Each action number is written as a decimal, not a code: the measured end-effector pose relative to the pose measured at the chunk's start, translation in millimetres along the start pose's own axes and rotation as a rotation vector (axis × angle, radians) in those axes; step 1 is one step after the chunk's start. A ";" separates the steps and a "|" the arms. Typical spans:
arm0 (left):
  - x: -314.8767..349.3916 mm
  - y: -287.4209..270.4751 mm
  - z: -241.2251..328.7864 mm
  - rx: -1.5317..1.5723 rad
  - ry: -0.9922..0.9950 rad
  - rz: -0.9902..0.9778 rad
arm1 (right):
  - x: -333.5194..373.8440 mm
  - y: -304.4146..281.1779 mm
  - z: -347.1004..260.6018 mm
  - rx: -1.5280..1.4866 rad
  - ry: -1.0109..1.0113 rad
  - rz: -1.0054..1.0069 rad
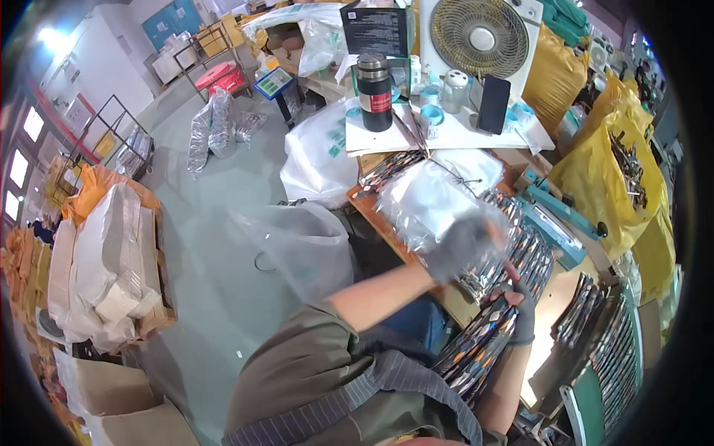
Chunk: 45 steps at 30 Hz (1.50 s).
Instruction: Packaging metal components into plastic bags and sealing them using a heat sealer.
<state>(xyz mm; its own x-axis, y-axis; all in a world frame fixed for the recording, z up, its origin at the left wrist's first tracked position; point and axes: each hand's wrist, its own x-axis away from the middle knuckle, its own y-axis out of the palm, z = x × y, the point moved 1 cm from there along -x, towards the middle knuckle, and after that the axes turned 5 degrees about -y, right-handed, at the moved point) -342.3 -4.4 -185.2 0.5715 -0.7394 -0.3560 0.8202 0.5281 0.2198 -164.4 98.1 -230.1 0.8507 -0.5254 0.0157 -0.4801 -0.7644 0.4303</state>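
Note:
My left hand, in a dark grey glove, is smeared by motion over the table beside a pile of clear plastic bags. Whether its fingers hold anything cannot be made out. My right hand, in a grey glove with bare fingertips, has its fingers curled at the upper end of a bundle of slim, shiny packets, dark with orange and white patches. This bundle slants down toward my body along my forearm. More such packets lie in rows just beyond my hands.
A teal bag sealer stands right of the rows. Behind the bags, a white board carries a dark flask, tape rolls, a phone and a fan. A yellow sack is at right; wrapped cartons are at left.

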 end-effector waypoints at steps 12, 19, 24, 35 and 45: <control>-2.1 59.1 -15.7 -0.604 0.063 0.042 | 49.3 -18.3 -41.4 0.089 -0.004 -0.078; 77.5 79.9 -9.1 -0.498 0.027 -0.428 | 104.9 -6.5 -8.1 -0.410 -0.007 0.252; 168.3 76.1 -20.0 -0.414 0.158 -0.619 | 231.8 -15.2 70.4 0.311 0.255 0.247; -23.0 176.6 29.3 -0.712 0.176 -0.626 | 162.3 -32.7 -136.4 1.698 -0.616 0.776; -27.9 220.2 20.1 -0.974 -0.213 -1.011 | 171.9 -123.4 -178.2 1.326 -0.135 0.720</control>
<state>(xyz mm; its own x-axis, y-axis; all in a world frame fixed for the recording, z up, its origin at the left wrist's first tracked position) -177.1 124.1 -108.6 -0.1770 -0.9676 0.1800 0.5761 -0.2501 -0.7782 79.2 168.6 -119.7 0.3676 -0.8959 -0.2495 -0.6753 -0.0727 -0.7339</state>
